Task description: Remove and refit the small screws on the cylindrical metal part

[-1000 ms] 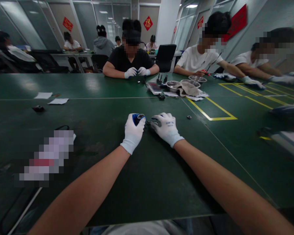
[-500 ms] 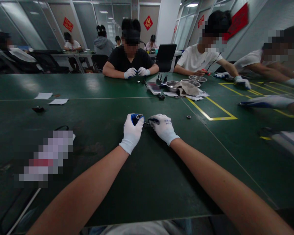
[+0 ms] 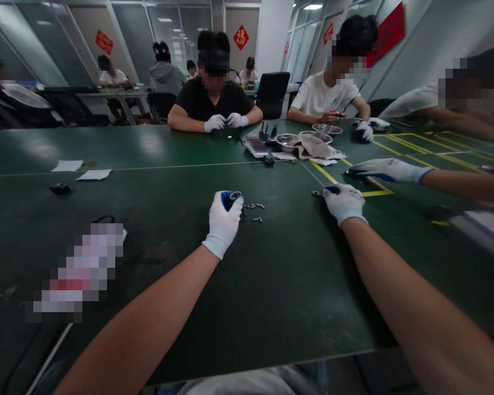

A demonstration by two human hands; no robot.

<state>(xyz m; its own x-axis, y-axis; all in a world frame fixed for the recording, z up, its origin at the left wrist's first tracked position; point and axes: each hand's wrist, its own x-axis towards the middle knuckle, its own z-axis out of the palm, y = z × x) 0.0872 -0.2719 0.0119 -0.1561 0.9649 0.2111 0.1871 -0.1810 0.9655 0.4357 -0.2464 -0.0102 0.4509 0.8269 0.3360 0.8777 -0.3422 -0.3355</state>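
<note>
My left hand (image 3: 224, 219), in a white glove with blue palm, is closed around a small round metal ring piece (image 3: 235, 195), its rim facing up. Just right of these fingers, several tiny shiny metal pieces (image 3: 253, 206) lie in a row, with a smaller group (image 3: 257, 219) nearer me. My right hand (image 3: 343, 202), gloved likewise, rests farther right on the table. Its fingertips are beside a small dark ring-shaped part (image 3: 316, 193); whether they grip it I cannot tell.
On the green table (image 3: 214, 329), a co-worker's gloved hand (image 3: 389, 170) reaches in from the right, close behind my right hand. Metal bowls (image 3: 286, 142) and a cloth (image 3: 310, 147) stand farther back. A blurred-out long item (image 3: 82, 269) lies at left.
My right hand has moved right, from beside my left hand to the ring-shaped part, uncovering the tiny metal pieces. The left hand keeps its hold. A co-worker's hand has come farther in from the right.
</note>
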